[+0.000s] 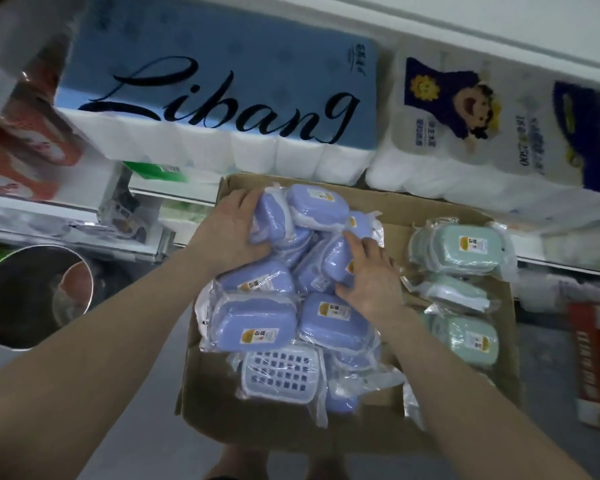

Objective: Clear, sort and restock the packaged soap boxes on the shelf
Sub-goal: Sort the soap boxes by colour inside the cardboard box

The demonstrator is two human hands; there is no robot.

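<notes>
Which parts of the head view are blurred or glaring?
Head view: red-and-white packs at the left edge are blurred; bagged lilac plastic soap boxes in the brown cardboard carton are sharp, with slight sheen on the wrap; the white shelf edge looks bowed.

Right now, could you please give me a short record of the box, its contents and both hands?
container: open cardboard box
box left: blue soap boxes, bagged, piled
box right: green soap boxes, bagged
left hand: grips blue soap boxes at the pile's far edge
right hand: grips one mid-pile
behind: toilet paper packs
</notes>
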